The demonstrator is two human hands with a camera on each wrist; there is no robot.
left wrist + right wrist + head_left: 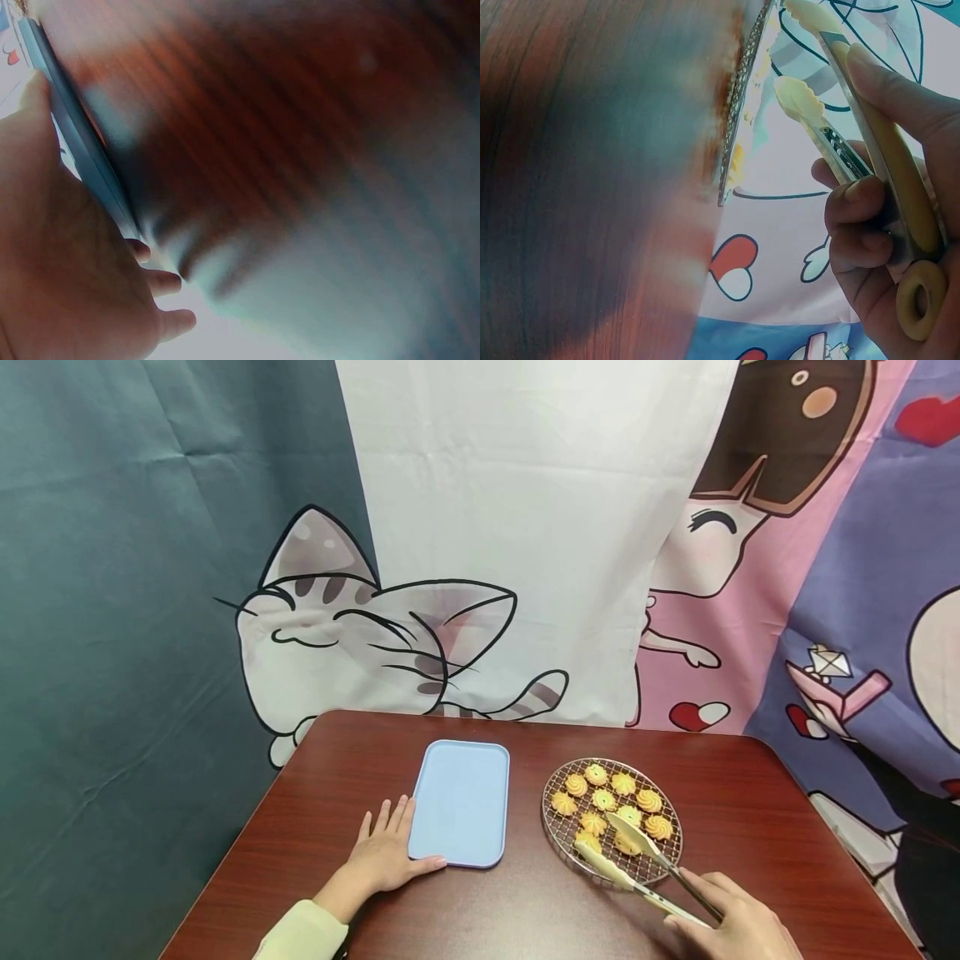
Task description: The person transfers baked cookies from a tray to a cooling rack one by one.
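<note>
My left hand (382, 857) lies with fingers spread at the left side of a light blue rectangular tray (461, 802). Its thumb touches the tray's near-left corner; in the left wrist view the tray (90, 150) appears as a dark edge beside the palm. My right hand (738, 918) grips metal tongs (611, 870) with cream-yellow tips. These tips are spread apart over the near part of a round wire rack (570, 831). Several swirled yellow cookies (648, 800) sit on the rack. The right wrist view shows fingers and thumb wrapped around the tongs (896, 169).
Everything stands on a reddish-brown wooden table (517, 918) with rounded far corners. Behind it hangs a printed curtain (540, 527) with a cartoon cat and a cartoon figure. A dark object (930, 868) is at the far right beyond the table.
</note>
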